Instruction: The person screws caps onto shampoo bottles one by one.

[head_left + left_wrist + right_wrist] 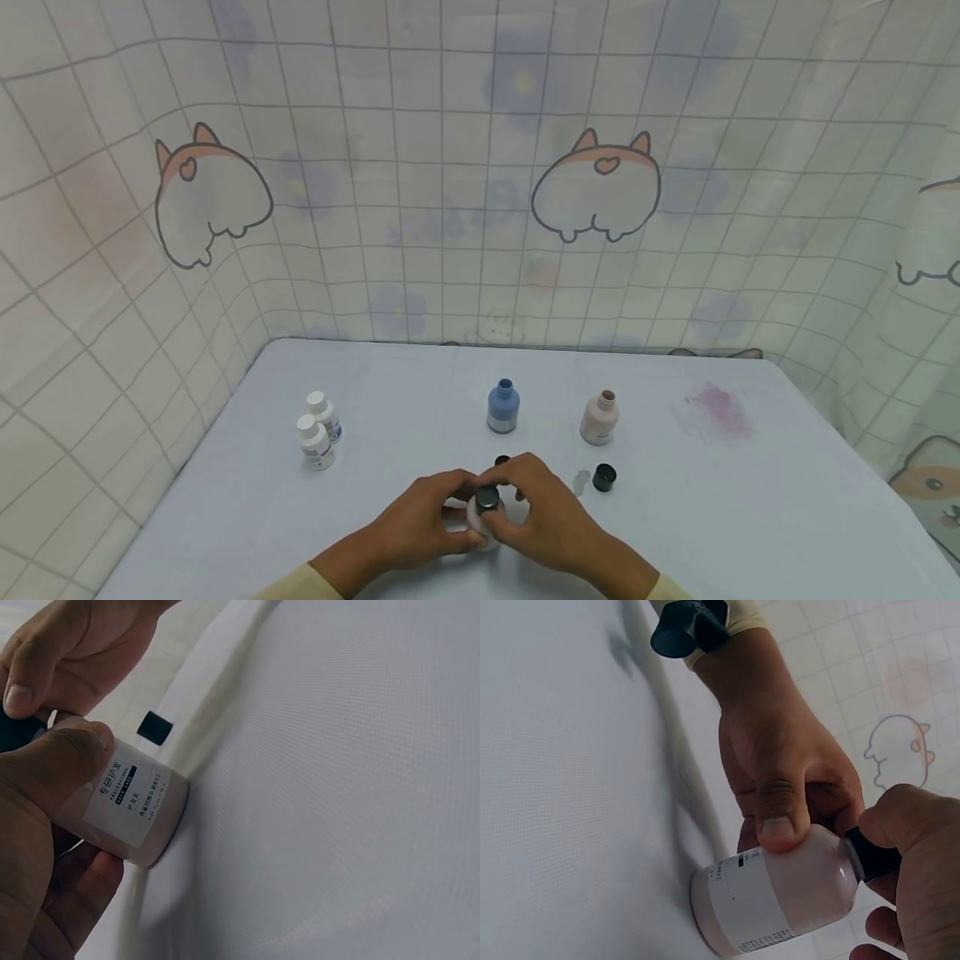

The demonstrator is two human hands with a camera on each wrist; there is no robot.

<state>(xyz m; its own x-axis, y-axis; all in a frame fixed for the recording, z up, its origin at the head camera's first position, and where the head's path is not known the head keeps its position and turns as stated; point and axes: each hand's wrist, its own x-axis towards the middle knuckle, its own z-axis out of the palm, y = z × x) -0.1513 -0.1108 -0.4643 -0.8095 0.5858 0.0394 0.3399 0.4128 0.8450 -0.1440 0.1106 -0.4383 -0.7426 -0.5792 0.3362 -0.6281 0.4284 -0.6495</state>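
**Gripping a pink bottle by its body and its black cap**

I take the step in hand to be working the cap, though I cannot tell which way it is being turned. My left hand holds the body between thumb and fingers; my right hand pinches the cap, which sits on the neck. Since a blue bottle and a second pink bottle stand uncapped toward the far edge, I judge loosening likelier than tightening. The next move calls for a steady left grip and a twist of my right fingers about the bottle's axis, without tipping it.

The bottle in my hands is toward the near edge of the tabletop, about midway between its left and right edges. Its cap points up and its base faces the tabletop, so the long axis runs close to vertical; any slight lean is hard to judge. One loose cap lies beyond my right hand, and two white bottles stand capped by the left edge.
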